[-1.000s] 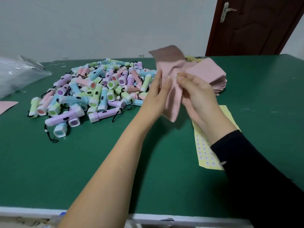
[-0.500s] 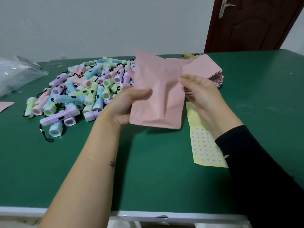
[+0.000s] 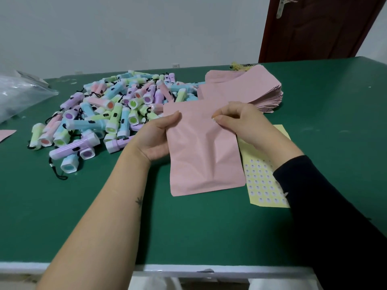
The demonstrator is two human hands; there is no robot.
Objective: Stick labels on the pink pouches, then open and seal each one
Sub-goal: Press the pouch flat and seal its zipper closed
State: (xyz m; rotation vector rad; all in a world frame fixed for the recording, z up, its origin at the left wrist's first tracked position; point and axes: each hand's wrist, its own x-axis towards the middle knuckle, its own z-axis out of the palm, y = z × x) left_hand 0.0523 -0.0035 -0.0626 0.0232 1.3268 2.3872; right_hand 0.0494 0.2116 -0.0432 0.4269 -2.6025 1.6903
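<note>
A pink pouch [image 3: 204,155] is held flat just above the green table [image 3: 188,229], its mouth toward the far side. My left hand [image 3: 156,137] grips its left edge, thumb on top. My right hand [image 3: 240,122] pinches the pouch near its top right with curled fingers. Behind them lies a stack of pink pouches [image 3: 249,88]. A yellow label sheet [image 3: 266,174] with rows of small stickers lies under my right wrist, partly hidden by the pouch and my black sleeve.
A heap of pastel mini flashlights [image 3: 109,116] with black cords covers the table left of the pouch. A clear plastic bag [image 3: 18,93] lies at the far left, and one more pink pouch [image 3: 6,135] pokes in at the left edge. A brown door [image 3: 314,28] stands behind.
The pouch came down from upright in the air, turned face-on, and now lies nearly flat over the table. Both hands lowered with it and kept their hold.
</note>
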